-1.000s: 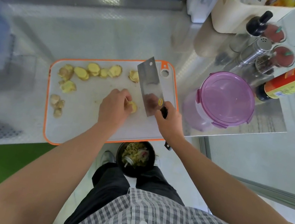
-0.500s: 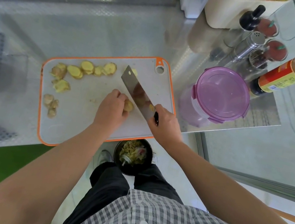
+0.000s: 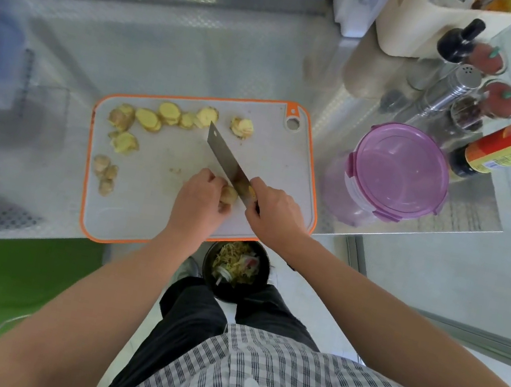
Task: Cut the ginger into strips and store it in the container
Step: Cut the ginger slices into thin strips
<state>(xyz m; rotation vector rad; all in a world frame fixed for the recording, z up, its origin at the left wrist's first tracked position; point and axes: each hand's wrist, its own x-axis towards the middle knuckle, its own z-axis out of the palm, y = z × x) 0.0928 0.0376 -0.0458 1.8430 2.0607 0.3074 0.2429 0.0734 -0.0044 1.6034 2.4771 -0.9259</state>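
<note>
A white cutting board [image 3: 149, 208] with an orange rim lies on the steel counter. Several ginger slices [image 3: 158, 116] line its far and left parts. My left hand [image 3: 201, 204] holds a ginger piece [image 3: 229, 195] down with curled fingers near the board's front. My right hand [image 3: 273, 211] grips the handle of a cleaver [image 3: 224, 157]. Its blade is tilted, edge down against the ginger piece, tip pointing far-left. A round container with a purple lid [image 3: 397, 172], shut, stands right of the board.
Bottles, a shaker and spice jars [image 3: 489, 101] crowd the counter's far right beside a cream tub [image 3: 423, 28]. A black bin [image 3: 235, 270] with scraps stands on the floor below the board's front edge. The counter ends just right of the container.
The cleaver has swung from standing upright over the board down to a tilt against the ginger piece under my left hand. My left hand has stayed on the piece.
</note>
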